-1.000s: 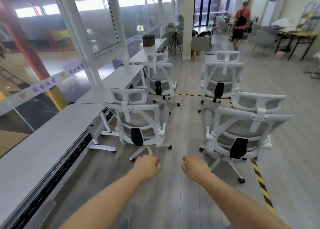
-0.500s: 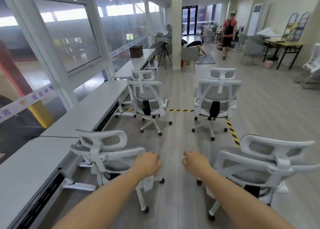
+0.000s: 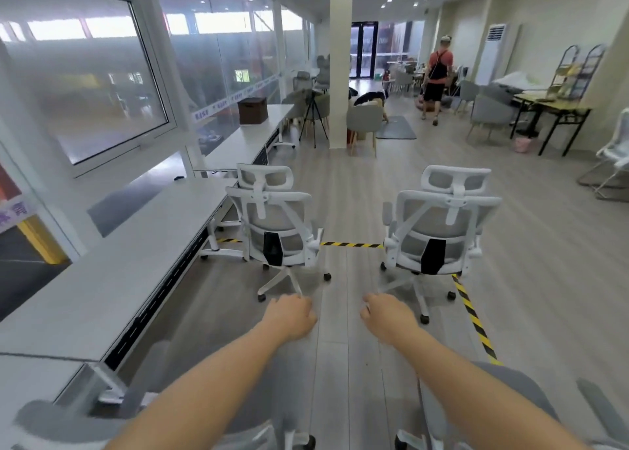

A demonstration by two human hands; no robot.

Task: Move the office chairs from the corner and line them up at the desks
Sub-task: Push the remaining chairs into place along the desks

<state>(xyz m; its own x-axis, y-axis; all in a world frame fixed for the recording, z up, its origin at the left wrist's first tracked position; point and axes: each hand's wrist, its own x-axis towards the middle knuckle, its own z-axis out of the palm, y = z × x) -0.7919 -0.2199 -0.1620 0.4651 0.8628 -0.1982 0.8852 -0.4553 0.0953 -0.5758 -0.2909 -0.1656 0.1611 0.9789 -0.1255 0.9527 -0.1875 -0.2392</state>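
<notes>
Progress, as judged: partial. White-framed, grey-mesh office chair with headrest (image 3: 272, 225) at eleven o'clock, standing just beside the long pale-grey desk (image 3: 112, 272) but with its back turned to the viewer and its seat facing down the room, not in toward the desktop; not yet squared up. Matching white-and-grey chair (image 3: 442, 231) at one o'clock, out in the aisle, well apart from the desk, straddling the yellow-and-black floor tape (image 3: 350, 244); still to be moved. Two further grey seats, blurred, at seven o'clock (image 3: 68, 422) and five o'clock (image 3: 510, 398), at the very bottom of view; placement against the desk impossible to confirm. Second pale desk bearing a brown box (image 3: 252, 110) at twelve o'clock, with no chair seen drawn up to it.

Orientation: both forward chairs upright on castors, long axis vertical, backs toward six o'clock, fronts toward twelve o'clock, parallel to the desk edge rather than facing it.

Left hand (image 3: 292, 316) and right hand (image 3: 386, 318) held forward at six o'clock, side by side, fingers curled loosely inward, clamped on nothing, touching no chair.

Bystander in a red top (image 3: 437, 75) far off at one o'clock.
</notes>
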